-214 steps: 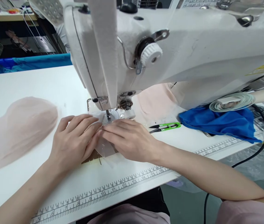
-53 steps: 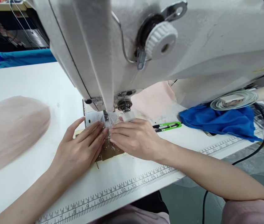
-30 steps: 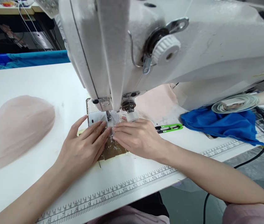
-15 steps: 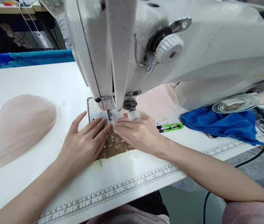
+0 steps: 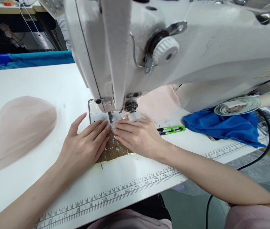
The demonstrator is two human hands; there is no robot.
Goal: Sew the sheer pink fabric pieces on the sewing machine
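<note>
My left hand (image 5: 84, 143) lies palm down just left of the presser foot (image 5: 111, 117), its fingers stretched out and the thumb spread away. From the right, my right hand (image 5: 141, 136) reaches in with its fingers extended flat and close together, their tips beside the foot. Both hands rest over the metal needle plate (image 5: 93, 108) and a brown, shiny, taped panel (image 5: 116, 148) in front of it. Any thin cloth directly beneath the fingers is too hard to make out. Above them stands the white sewing machine (image 5: 197, 47).
Sheer pink fabric (image 5: 30, 124) lies on the left of the white table (image 5: 61, 79). More pink fabric (image 5: 161, 100) sits under the machine arm. Green thread snips (image 5: 173, 129), a blue cloth (image 5: 225, 127) and a coiled pale band (image 5: 232, 106) are on the right. A printed ruler (image 5: 106, 198) borders the front.
The view has shifted slightly, so the machine and right-hand items appear a little further left. Both hands keep nearly the same pose beside the presser foot.
</note>
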